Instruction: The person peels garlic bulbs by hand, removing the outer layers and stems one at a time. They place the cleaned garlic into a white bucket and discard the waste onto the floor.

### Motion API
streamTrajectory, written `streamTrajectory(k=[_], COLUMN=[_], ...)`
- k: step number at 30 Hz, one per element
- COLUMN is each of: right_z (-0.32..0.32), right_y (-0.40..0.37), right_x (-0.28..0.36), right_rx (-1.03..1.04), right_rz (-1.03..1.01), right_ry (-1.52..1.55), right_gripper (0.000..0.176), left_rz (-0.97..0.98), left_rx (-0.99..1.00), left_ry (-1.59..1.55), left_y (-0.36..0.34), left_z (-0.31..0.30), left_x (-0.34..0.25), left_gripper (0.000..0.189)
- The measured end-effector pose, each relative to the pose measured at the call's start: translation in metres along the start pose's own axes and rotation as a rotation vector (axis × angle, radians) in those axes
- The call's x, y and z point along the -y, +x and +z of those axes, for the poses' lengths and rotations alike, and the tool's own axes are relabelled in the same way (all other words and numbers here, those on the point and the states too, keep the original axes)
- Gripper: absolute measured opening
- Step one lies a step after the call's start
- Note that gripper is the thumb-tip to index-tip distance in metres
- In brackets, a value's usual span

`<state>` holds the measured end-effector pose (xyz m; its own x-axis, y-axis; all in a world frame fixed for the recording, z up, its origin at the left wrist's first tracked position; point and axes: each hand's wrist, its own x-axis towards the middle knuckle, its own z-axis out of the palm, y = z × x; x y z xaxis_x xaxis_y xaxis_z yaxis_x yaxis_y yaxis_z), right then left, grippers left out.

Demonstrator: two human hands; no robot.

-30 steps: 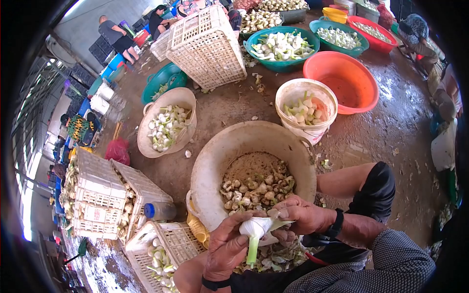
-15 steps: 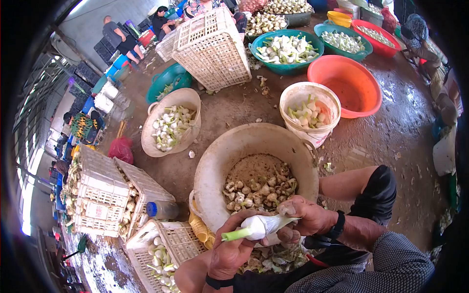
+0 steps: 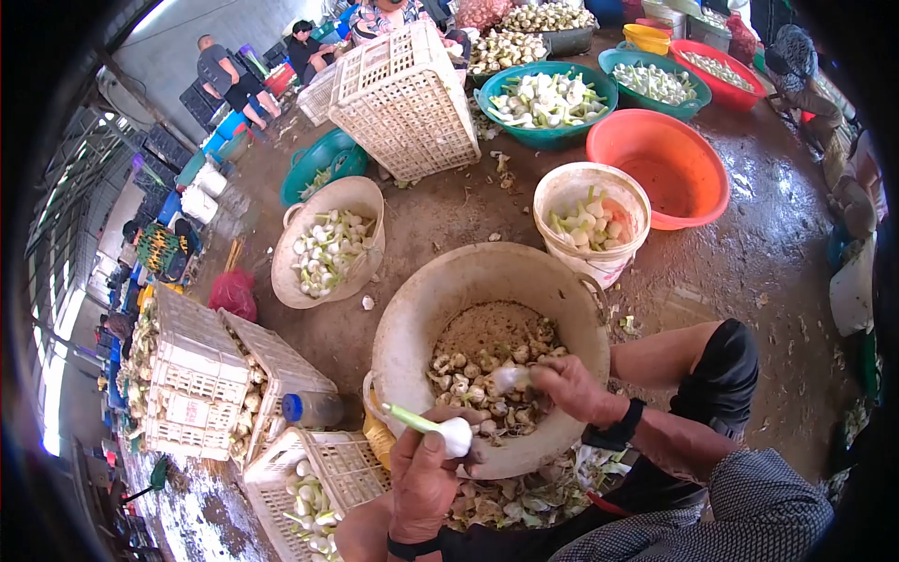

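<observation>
My left hand (image 3: 421, 489) is closed around a peeled garlic bulb (image 3: 455, 437), smooth and white, its green stem pointing up and left. Over the big pale tub (image 3: 405, 314), my right hand (image 3: 578, 393) pinches a whitish piece of garlic skin (image 3: 510, 378), smeared by motion. The two hands are apart. Unpeeled garlic bulbs (image 3: 457, 375), brownish with short stems, lie in the bottom of the tub below my right hand. Stripped leaves and skins (image 3: 524, 501) are heaped between my legs, under the tub's near rim.
A crate (image 3: 351, 468) with peeled bulbs stands at left, beside a blue-capped bottle (image 3: 318, 408). Beyond the tub are a beige basket (image 3: 281, 267) of garlic, a white bucket (image 3: 609, 267) and an orange basin (image 3: 670, 178). People sit and stand farther back, including a person (image 3: 225, 75).
Both hands were together on one garlic bulb. The skin has come off it; my right hand has moved up over the tub with the skin, while my left keeps the bulb, now tilted stem-up.
</observation>
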<state>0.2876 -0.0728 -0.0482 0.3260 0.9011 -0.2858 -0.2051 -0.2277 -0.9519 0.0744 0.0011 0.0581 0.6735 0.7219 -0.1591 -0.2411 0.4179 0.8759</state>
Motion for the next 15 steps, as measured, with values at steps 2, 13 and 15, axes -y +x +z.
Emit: streamTrajectory(k=[2, 13, 15], right_z=[0.004, 0.036, 0.036], right_y=[-0.001, -0.030, -0.026], right_x=[-0.017, -0.042, -0.039], right_rx=[0.305, 0.848, 0.799], right_rz=[-0.207, -0.370, -0.353], right_ry=[-0.309, -0.916, -0.882], right_gripper=[0.028, 0.026, 0.025], left_rz=[0.026, -0.022, -0.032], left_rx=[-0.049, 0.033, 0.020], left_ry=[-0.040, 0.111, 0.285], left_y=[-0.001, -0.005, -0.007], left_z=[-0.002, 0.000, -0.002], left_x=[-0.002, 0.002, 0.004], left_gripper=[0.046, 0.058, 0.057])
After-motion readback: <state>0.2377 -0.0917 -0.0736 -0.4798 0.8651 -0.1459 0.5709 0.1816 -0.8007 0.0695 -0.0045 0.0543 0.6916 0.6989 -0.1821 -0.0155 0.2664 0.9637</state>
